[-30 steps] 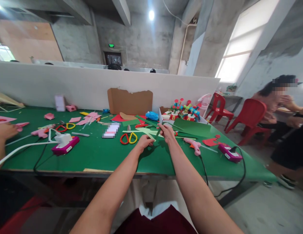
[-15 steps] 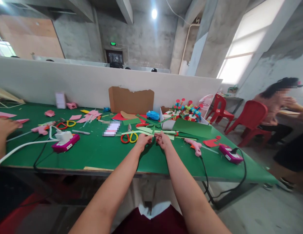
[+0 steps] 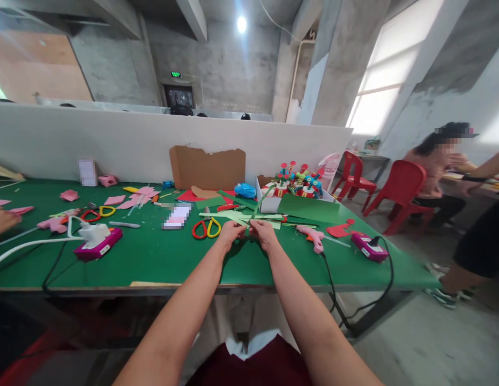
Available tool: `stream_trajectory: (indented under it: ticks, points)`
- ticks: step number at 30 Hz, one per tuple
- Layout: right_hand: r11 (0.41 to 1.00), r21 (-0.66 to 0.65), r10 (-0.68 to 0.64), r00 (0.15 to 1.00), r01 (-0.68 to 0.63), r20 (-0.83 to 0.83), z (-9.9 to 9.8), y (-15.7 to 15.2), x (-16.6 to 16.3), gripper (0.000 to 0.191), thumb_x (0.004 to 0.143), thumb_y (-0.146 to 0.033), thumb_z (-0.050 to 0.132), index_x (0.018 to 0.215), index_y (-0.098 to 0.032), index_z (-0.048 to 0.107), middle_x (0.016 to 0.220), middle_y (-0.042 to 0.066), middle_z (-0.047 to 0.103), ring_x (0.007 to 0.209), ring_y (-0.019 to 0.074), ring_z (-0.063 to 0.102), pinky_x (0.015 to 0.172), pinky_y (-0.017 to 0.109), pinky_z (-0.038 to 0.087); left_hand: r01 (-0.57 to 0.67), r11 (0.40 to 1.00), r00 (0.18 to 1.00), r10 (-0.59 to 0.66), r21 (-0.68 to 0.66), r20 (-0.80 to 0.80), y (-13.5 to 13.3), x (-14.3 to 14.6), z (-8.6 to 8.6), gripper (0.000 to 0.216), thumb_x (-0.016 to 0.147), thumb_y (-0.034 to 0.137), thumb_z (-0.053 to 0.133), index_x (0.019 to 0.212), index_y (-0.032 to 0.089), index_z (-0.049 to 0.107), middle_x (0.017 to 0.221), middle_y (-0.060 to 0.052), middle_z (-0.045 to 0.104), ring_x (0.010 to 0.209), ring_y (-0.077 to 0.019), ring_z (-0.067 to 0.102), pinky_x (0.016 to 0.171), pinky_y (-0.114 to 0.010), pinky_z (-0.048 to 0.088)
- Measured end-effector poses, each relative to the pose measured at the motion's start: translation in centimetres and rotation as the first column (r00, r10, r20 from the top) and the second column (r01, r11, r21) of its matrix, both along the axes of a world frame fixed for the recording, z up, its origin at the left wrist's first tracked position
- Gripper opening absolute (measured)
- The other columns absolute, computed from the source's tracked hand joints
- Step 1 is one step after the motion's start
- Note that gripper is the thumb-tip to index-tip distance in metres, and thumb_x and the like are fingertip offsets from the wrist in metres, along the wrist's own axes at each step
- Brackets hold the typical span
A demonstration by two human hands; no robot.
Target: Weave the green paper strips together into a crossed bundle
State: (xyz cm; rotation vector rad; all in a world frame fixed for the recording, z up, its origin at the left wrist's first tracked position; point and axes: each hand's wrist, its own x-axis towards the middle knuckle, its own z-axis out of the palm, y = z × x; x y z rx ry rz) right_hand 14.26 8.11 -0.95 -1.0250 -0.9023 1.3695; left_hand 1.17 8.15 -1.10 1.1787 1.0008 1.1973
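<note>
My left hand (image 3: pixel 230 233) and my right hand (image 3: pixel 264 233) meet over the green table (image 3: pixel 161 257), fingers pinched together on a narrow green paper strip (image 3: pixel 258 205) that rises between them and leans away to the right. Pale green paper strips (image 3: pixel 233 216) lie just beyond my fingers. Red and yellow scissors (image 3: pixel 206 228) rest to the left of my left hand. A pink glue gun (image 3: pixel 310 237) lies to the right of my right hand.
A white box (image 3: pixel 269 202) of colourful craft figures (image 3: pixel 298 179) stands behind a green sheet (image 3: pixel 311 210). Two magenta power strips (image 3: pixel 97 244) (image 3: pixel 369 247) with cables sit left and right. Another person's hand (image 3: pixel 2 221) shows at far left. People and red chairs (image 3: pixel 406 188) are at right.
My right hand has come down and left from the raised strip to meet my left hand. The view has shifted slightly right.
</note>
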Motion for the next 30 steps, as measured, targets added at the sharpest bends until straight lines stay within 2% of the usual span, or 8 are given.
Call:
stream_trajectory:
  ticks: [4,9,14,18,30]
  points:
    - [0.996,-0.068,0.049,0.994,-0.056,-0.101,0.21,-0.16,-0.12,0.024,0.069,-0.03,0.076,0.058,-0.014,0.061,0.05,-0.001,0.06,0.046,0.008,0.055,0.051,0.02,0.049,-0.023,1.0,1.0,0.023,-0.003,0.011,0.2,-0.03,-0.14,0.031,0.048,0.036,0.077,0.058,0.014,0.058,0.049,0.003,0.053,0.043,-0.0068,0.044,0.045,-0.021,0.034]
    - [0.996,-0.034,0.078,0.996,-0.08,-0.05,0.12,-0.39,-0.14,0.014,0.067,-0.019,0.078,0.064,-0.015,0.065,0.052,-0.001,0.063,0.048,0.0084,0.058,0.053,0.019,0.051,-0.014,1.0,1.0,0.015,-0.02,0.022,0.34,-0.06,-0.32,0.033,0.048,0.037,0.079,0.057,0.013,0.058,0.05,0.001,0.055,0.043,-0.0067,0.045,0.045,-0.021,0.035]
    - [0.994,-0.076,0.078,0.993,-0.085,-0.09,0.08,-0.32,-0.16,0.018,0.074,-0.02,0.073,0.061,-0.014,0.063,0.051,0.002,0.064,0.048,0.0101,0.061,0.052,0.019,0.052,-0.043,0.998,0.998,0.045,-0.05,0.032,0.37,0.01,-0.23,0.03,0.05,0.034,0.079,0.058,0.013,0.058,0.051,0.0,0.058,0.044,-0.0078,0.047,0.045,-0.021,0.036]
    - [0.992,-0.044,0.114,0.99,-0.118,-0.083,0.18,-0.53,-0.26,0.01,0.07,-0.013,0.076,0.067,-0.013,0.067,0.057,0.003,0.068,0.052,0.0096,0.064,0.057,0.019,0.054,-0.053,0.997,0.996,0.057,-0.063,0.066,0.27,-0.05,-0.02,0.031,0.049,0.035,0.079,0.055,0.014,0.058,0.05,0.001,0.056,0.044,-0.0077,0.047,0.046,-0.021,0.037]
    - [0.995,-0.026,0.096,0.989,-0.1,-0.11,-0.13,-0.4,-0.19,0.019,0.059,-0.018,0.084,0.065,-0.014,0.066,0.055,-0.001,0.066,0.052,0.0095,0.063,0.061,0.022,0.055,0.001,0.998,0.992,0.008,-0.07,0.125,0.23,-0.25,-0.04,0.035,0.045,0.035,0.082,0.063,0.011,0.064,0.056,-0.001,0.059,0.046,-0.0077,0.047,0.047,-0.022,0.036]
